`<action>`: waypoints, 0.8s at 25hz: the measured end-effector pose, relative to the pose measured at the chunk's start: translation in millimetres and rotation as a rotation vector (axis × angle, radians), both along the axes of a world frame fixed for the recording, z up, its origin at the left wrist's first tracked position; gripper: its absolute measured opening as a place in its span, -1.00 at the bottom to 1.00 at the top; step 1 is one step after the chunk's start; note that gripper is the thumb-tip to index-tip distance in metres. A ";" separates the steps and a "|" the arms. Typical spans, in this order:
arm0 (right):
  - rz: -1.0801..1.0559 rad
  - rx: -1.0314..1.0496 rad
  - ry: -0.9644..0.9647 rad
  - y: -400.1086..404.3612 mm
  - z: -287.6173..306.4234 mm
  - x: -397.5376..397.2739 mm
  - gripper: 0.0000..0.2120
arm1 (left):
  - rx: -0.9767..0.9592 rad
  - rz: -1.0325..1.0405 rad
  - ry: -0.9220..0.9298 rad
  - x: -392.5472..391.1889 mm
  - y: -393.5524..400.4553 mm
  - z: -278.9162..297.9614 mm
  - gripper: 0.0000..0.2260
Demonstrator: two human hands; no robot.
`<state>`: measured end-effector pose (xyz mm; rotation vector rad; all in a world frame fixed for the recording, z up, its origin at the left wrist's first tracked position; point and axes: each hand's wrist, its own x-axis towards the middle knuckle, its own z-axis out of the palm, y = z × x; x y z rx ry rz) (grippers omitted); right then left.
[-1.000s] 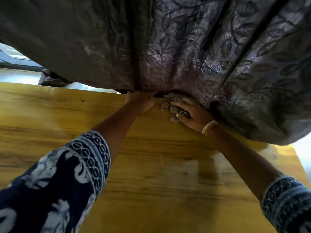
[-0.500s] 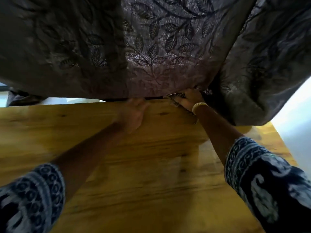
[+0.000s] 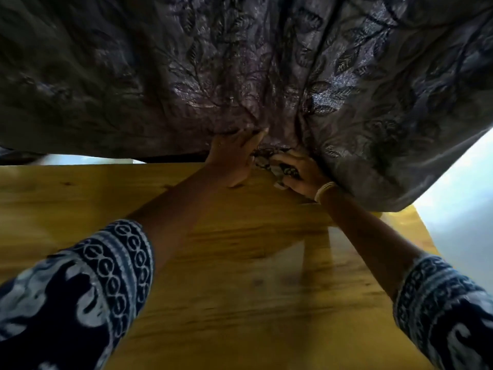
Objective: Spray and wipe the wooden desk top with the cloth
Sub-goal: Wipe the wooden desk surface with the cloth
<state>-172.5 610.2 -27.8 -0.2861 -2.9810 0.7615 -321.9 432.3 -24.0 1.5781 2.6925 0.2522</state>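
1. Two patterned dark-blue and white sleeves [image 3: 80, 295] enter at the bottom corners, bare forearms reaching forward over the wooden desk top [image 3: 240, 303], which shows glossy, shadowed grain.
2. At the desk's far edge, the right hand [image 3: 301, 173] is curled tight on the crumpled cloth [image 3: 269, 160], pressing it onto the wood; a pale bangle [image 3: 324, 189] circles the wrist.
3. Just beside it, the left hand [image 3: 234, 158] is spread flat, fingers pushing up against the curtain.
4. The grey leaf-patterned curtain [image 3: 240, 62] hangs over the far edge and drapes across the right hand's knuckles.
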 end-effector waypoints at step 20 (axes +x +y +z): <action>-0.104 0.262 0.031 -87.8 -13.2 8.5 -0.37 | -0.098 0.419 -0.025 96.5 -62.9 -17.3 -0.49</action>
